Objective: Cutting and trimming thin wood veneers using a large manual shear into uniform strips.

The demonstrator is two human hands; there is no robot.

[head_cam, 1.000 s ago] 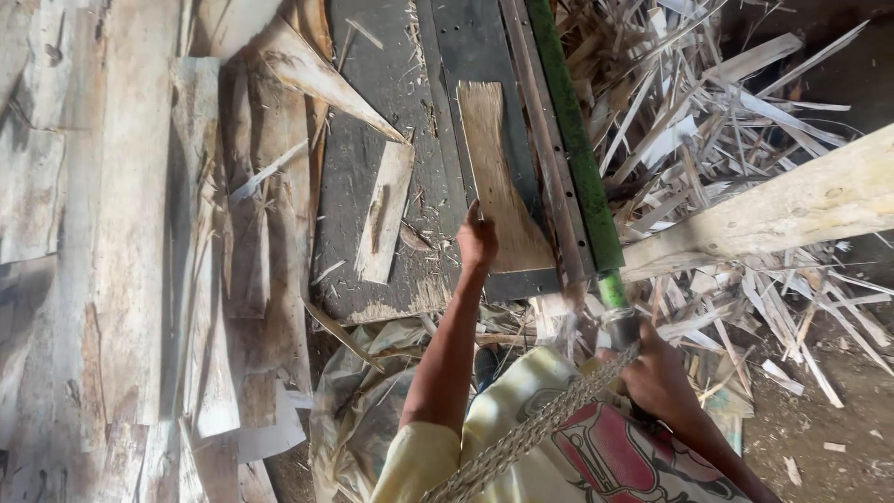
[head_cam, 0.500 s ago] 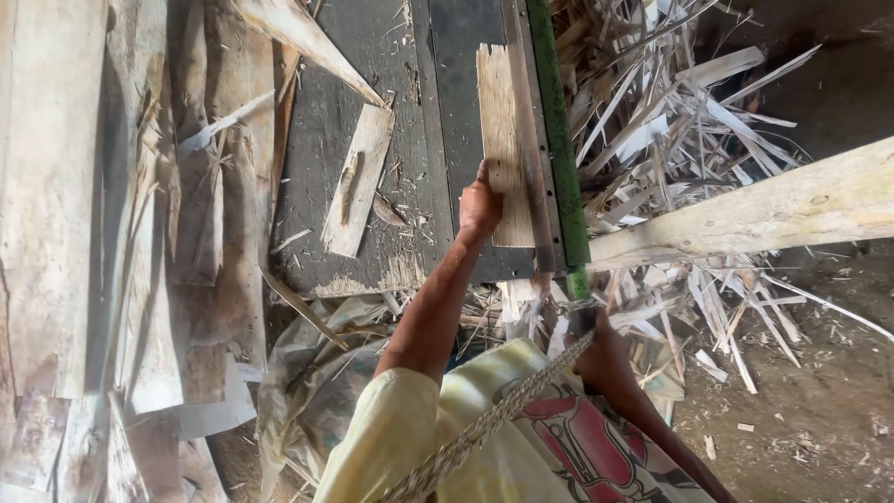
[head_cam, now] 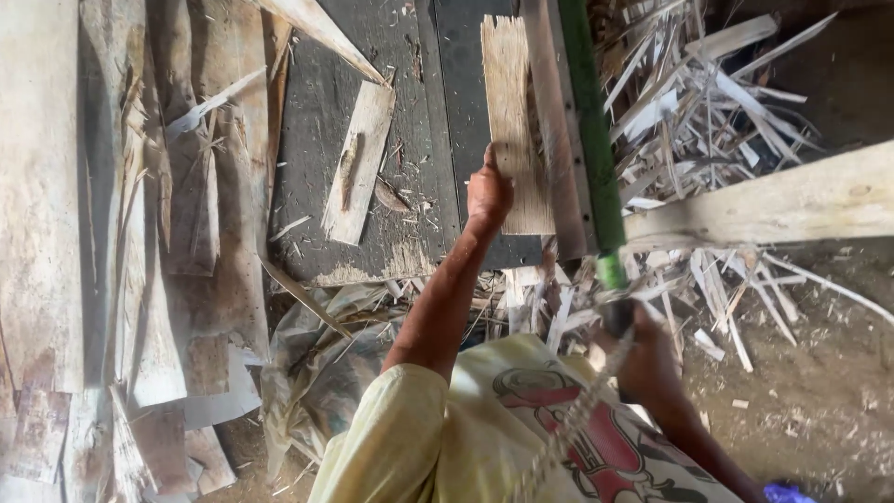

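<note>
Two hands are seen at work, and the view is held a little lower than half a second ago, so that the veneer strip sits slightly further down the picture while the grip on it is unchanged. Nearest, the right hand [head_cam: 645,359] is closed around the dark lower end of a green-handled blade [head_cam: 589,149], with the wrist bent upward and the forearm running down to the lower right. A yellow sleeve [head_cam: 396,433] is seen on the left arm, which is stretched forward and nearly straight. Further out, the left hand [head_cam: 487,193] is pressed on the near left edge of the veneer strip [head_cam: 515,121], thumb over the top, fingers hidden beneath. That strip is pale, thin, rough-grained and ragged at its far end; it is laid lengthwise on a dark wooden bench [head_cam: 326,168], just beside the blade's metal edge. A shorter offcut [head_cam: 358,160] is lying to its left. Beyond the blade, a heap of pale splinters [head_cam: 708,121] is piled.
</note>
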